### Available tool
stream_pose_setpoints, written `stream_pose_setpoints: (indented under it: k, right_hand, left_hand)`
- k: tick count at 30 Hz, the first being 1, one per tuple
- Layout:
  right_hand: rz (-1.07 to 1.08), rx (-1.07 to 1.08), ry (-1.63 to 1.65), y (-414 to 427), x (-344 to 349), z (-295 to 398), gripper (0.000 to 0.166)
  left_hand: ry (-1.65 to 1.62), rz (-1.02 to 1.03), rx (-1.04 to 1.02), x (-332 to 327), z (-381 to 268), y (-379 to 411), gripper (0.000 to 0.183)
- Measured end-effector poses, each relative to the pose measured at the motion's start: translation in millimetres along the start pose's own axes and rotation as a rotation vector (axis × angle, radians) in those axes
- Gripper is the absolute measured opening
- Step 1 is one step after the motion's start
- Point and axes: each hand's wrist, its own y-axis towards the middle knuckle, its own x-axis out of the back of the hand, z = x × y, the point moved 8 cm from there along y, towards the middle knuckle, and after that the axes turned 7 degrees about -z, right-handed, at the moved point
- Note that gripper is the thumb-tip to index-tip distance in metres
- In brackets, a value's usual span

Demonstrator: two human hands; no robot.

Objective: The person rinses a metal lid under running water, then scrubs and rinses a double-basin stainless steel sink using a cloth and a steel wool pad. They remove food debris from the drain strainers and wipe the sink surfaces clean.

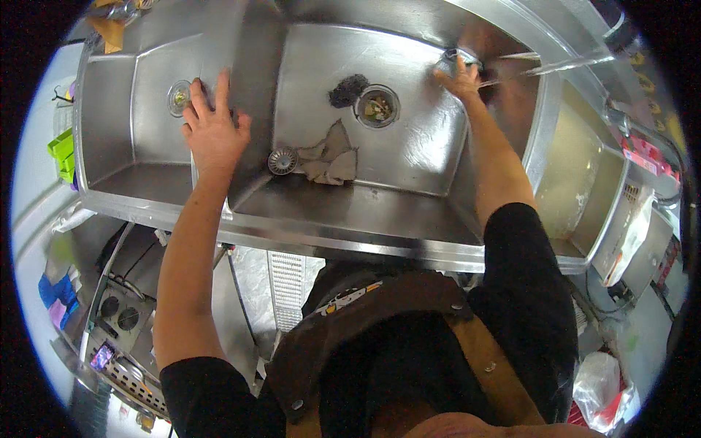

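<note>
My left hand [215,123] hovers, fingers spread, over the divider beside the left basin [159,126] of a stainless steel sink. At the far right of the middle basin [317,60], my right hand [463,82] is closed around a small shiny container [450,64], partly hidden by the fingers. Food scraps lie in the middle drain [377,106], with a dark scouring pad [349,91] touching its rim. Nearer me, a metal sink strainer [283,161] touches a crumpled grey-brown cloth [331,159]. Yellowish bits sit in the left drain [180,99].
A stream of water [569,65] crosses at the upper right. Another basin [567,169] lies right of the middle one. The sink's front rim [350,241] runs before my body. Brown paper or card [108,34] is at the upper left, a green plastic item [63,156] at the left.
</note>
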Motion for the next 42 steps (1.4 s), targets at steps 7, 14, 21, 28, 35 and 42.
stream_pose_setpoints:
  k: [7, 14, 21, 28, 35, 42]
  right_hand:
    - [-0.214, 0.91, -0.129, -97.4, -66.2, 172.1, 0.054]
    - [-0.108, 0.876, -0.143, -58.6, 13.0, 142.7, 0.044]
    - [0.129, 0.215, -0.553, -87.7, -39.2, -26.8, 0.049]
    - [0.602, 0.408, -0.087, -198.0, -89.6, -8.4, 0.046]
    - [-0.415, 0.712, -0.231, -101.5, 104.9, 105.2, 0.044]
    - [-0.284, 0.549, -0.627, 7.9, 13.7, 1.9, 0.056]
  left_hand:
    - [-0.027, -0.009, -0.004, -1.3, -1.0, -3.1, 0.078]
    - [-0.056, -0.071, -0.042, -0.2, 2.0, -6.9, 0.074]
    - [-0.022, -0.033, -0.025, -4.4, 4.3, -7.3, 0.075]
    - [-0.014, -0.02, 0.013, -2.5, 2.5, -4.1, 0.08]
    - [0.007, -0.019, 0.015, -3.4, 5.0, -6.0, 0.082]
    - [-0.004, -0.021, -0.008, -9.2, 7.1, -4.9, 0.079]
